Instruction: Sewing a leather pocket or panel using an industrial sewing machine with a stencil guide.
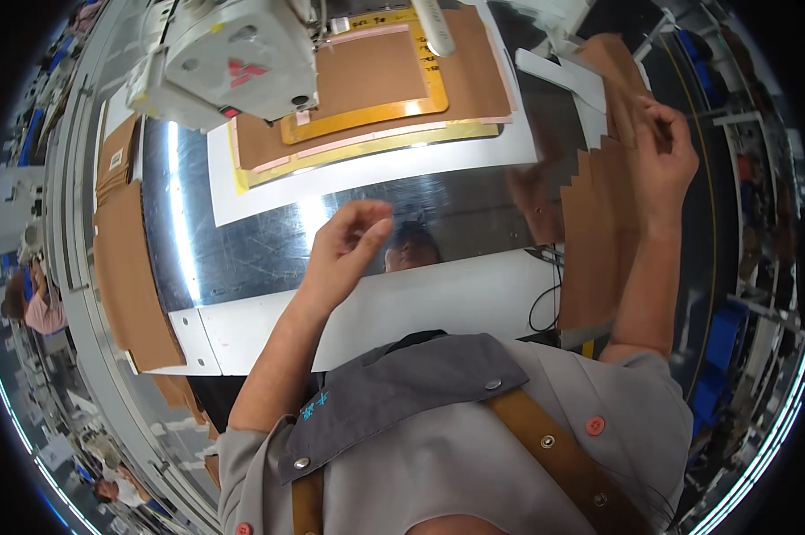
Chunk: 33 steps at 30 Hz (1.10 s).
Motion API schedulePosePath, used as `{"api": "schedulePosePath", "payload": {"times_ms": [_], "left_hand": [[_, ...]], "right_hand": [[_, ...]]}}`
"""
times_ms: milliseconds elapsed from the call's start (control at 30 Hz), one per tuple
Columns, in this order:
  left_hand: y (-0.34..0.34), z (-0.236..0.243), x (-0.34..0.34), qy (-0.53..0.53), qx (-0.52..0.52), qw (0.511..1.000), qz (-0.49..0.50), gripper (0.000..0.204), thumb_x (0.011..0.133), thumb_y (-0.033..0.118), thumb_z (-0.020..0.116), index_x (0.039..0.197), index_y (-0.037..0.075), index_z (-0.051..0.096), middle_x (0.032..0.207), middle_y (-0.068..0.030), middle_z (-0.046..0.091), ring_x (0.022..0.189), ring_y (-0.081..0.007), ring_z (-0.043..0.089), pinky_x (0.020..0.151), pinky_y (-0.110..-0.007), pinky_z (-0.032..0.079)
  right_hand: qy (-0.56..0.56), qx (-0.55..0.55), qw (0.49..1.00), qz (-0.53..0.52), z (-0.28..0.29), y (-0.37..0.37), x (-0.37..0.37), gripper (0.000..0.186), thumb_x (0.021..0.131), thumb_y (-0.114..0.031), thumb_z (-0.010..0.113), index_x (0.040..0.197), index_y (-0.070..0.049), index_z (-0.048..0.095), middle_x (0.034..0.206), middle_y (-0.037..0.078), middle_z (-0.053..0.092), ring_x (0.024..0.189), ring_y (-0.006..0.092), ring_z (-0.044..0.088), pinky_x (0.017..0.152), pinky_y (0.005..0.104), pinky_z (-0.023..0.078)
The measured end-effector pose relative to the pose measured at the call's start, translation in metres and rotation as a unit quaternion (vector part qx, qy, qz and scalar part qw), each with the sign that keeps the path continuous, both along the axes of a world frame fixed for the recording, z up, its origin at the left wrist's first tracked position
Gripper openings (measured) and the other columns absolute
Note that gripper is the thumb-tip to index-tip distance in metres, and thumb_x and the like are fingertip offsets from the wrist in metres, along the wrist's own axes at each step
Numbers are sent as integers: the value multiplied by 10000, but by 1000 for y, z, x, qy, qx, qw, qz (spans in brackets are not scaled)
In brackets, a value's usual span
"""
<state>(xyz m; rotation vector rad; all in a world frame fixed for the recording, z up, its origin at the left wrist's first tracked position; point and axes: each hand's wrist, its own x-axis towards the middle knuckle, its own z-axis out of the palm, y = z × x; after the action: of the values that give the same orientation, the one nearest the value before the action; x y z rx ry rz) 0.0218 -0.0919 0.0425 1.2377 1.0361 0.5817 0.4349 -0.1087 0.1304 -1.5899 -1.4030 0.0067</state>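
My right hand [670, 152] is closed at the upper right, its fingers pinching the edge of a brown fabric piece [615, 67]. That piece lies at the top of a stack of brown fabric panels [598, 241] along the right side of the table. My left hand [353, 239] is held over the shiny metal tabletop [260, 241], with its fingers loosely curled, the thumb apart from them and nothing visible between. Beyond it, a yellow template frame [367, 120] with pink strips lies on a large brown panel [478, 71], over a white sheet [375, 178].
A white industrial sewing machine head [228, 62] overhangs the work at the upper left. More brown panels [135, 267] are stacked along the left edge. A white bracket arm [558, 76] reaches in near my right hand. A black cable [540, 303] loops by the table's front right.
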Motion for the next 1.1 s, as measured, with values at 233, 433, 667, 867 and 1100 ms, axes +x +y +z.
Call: {"api": "schedulePosePath", "payload": {"times_ms": [233,433,667,867,1100], "left_hand": [[19,19,55,-260,-119,953,103,591,931,261,786,1405,35,517,1292,-93,656,1219,-168,611,1035,-340,507],[25,-3,11,-149,-115,978,89,576,842,172,869,1300,16,558,1185,-110,703,1086,-167,686,959,-342,566],[49,5,12,29,-20,998,44,562,826,134,869,1268,-10,551,1148,-140,714,1082,-196,694,970,-337,566],[51,-18,-5,-67,-118,985,105,586,859,-21,784,1347,-47,459,1097,-177,701,963,-170,734,834,-275,606],[41,-22,11,-15,-56,993,100,553,889,-73,707,1377,11,462,1056,-109,679,877,-96,668,803,-246,589]], "right_hand": [[440,-30,858,265,-34,-2,-145,155,995,-75,668,1125,-11,612,1112,86,704,986,93,653,896,249,511],[531,-255,735,335,-84,26,-132,267,1016,-123,635,1243,1,567,1106,100,693,931,99,668,808,236,533],[353,-336,821,298,-98,89,-145,278,982,-177,705,1192,-18,616,1015,79,716,857,92,682,740,235,546],[274,-277,880,270,-113,110,-123,121,981,-176,715,1022,-76,660,916,-8,713,814,28,642,723,195,505],[289,-277,884,242,-119,100,-112,174,970,-211,728,1029,-56,674,921,19,718,818,72,660,721,246,531]]}}
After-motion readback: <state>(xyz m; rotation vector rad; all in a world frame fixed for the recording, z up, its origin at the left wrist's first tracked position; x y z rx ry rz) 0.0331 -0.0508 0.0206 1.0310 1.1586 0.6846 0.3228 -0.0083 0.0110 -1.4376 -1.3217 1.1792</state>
